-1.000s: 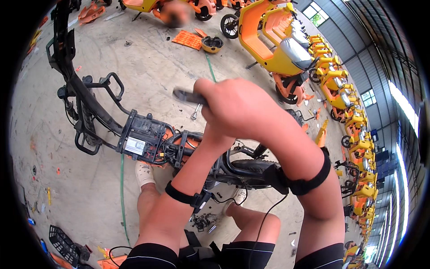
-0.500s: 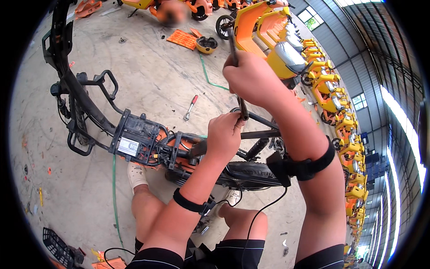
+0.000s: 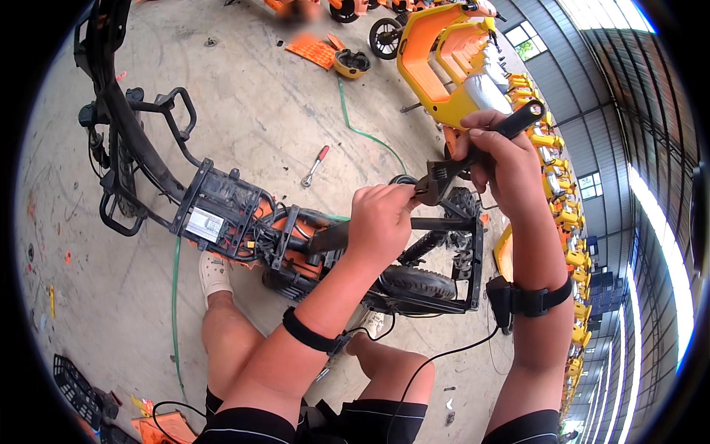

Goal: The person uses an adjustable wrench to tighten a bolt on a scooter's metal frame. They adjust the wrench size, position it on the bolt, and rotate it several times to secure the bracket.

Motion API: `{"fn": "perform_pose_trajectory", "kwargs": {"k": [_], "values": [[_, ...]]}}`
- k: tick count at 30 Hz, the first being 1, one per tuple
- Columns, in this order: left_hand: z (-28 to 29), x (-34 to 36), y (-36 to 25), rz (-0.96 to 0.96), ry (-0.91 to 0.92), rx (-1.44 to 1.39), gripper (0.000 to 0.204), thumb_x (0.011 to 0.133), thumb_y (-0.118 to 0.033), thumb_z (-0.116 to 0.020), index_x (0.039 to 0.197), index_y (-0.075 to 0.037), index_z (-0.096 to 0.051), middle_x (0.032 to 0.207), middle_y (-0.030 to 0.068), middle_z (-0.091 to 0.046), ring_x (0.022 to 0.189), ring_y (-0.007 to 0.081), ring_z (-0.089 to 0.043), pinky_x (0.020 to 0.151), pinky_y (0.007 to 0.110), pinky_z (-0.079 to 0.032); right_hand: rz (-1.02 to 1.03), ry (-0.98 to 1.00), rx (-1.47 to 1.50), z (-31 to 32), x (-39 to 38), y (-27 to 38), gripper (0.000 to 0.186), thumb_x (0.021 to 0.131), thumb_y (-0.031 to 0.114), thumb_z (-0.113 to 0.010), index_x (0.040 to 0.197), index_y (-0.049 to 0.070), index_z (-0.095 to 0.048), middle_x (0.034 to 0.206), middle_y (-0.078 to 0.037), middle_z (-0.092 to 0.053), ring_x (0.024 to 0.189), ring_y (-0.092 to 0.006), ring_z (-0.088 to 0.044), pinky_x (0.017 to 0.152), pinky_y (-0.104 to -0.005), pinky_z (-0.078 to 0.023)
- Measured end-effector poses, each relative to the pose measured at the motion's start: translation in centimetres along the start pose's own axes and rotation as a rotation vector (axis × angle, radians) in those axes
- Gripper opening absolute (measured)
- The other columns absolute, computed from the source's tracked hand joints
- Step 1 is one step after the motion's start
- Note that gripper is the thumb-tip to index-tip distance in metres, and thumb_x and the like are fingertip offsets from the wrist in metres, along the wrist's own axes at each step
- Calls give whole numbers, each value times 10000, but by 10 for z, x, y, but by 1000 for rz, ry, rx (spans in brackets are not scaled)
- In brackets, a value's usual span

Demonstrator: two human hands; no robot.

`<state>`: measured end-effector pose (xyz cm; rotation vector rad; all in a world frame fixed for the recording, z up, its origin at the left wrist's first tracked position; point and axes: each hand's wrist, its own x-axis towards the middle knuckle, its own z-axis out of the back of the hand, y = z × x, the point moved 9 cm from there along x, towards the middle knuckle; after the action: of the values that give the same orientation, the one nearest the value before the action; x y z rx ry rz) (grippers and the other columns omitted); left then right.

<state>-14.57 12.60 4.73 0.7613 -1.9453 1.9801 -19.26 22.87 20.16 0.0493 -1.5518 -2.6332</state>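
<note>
My right hand is wrapped around the dark handle of an adjustable wrench, held up over the rear of a stripped scooter frame. The wrench's jaw end points left, its holed handle end up and to the right. My left hand is closed, with thumb and fingertips pinched right at the jaw. Whatever is between those fingertips is hidden. Beneath both hands lie the black frame tubes, a rear rack and the rear tyre.
A red-handled ratchet lies on the floor beyond the frame. Farther back are a yellow helmet and an orange panel. Yellow scooters line the right side. A green strap runs along the floor. A black cable hangs by my right forearm.
My right hand has moved right and slightly down, turning the wrench so its jaw now meets my left fingertips instead of its handle end. My left hand has shifted slightly right.
</note>
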Motion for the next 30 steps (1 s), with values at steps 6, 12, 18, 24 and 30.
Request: {"fn": "perform_pose_trajectory", "kwargs": {"k": [6, 12, 18, 24, 30], "values": [[1, 0, 1, -3, -8, -38, 149, 859, -5, -625, 982, -43, -699, 855, 89, -708, 852, 314, -657, 804, 421, -442, 73, -15, 6, 2, -14, 17, 192, 960, 85, -515, 1096, 0, -619, 797, -111, -679, 480, -93, -486, 433, -214, -380], [0, 0, 3, 3, -3, -42, 130, 863, -28, -648, 981, -45, -698, 856, 92, -702, 852, 315, -650, 807, 419, -439, 77, -12, 59, 8, -14, 6, 192, 961, 85, -519, 1112, 2, -602, 806, -115, -672, 479, -95, -485, 422, -220, -382], [0, 0, 3, 3, -3, -54, 120, 867, -42, -654, 978, -43, -698, 849, 101, -696, 847, 322, -644, 808, 418, -438, 37, -62, 123, 16, -11, 0, 194, 958, 84, -515, 1109, -7, -596, 807, -122, -667, 459, -102, -463, 410, -227, -373], [1, 0, 2, 5, -7, -72, 121, 864, -35, -653, 975, -39, -701, 840, 105, -696, 851, 326, -646, 809, 419, -439, 84, 33, 125, 13, -10, 4, 197, 958, 94, -532, 1108, -13, -601, 817, -125, -671, 492, -103, -485, 435, -212, -379], [0, 0, 3, 6, -8, -80, 131, 847, -14, -658, 969, -31, -700, 852, 107, -707, 849, 336, -654, 795, 433, -451, 134, 200, 34, -1, -9, 14, 256, 968, 118, -547, 1172, -28, -599, 834, -132, -672, 565, -99, -516, 475, -197, -381]]}}
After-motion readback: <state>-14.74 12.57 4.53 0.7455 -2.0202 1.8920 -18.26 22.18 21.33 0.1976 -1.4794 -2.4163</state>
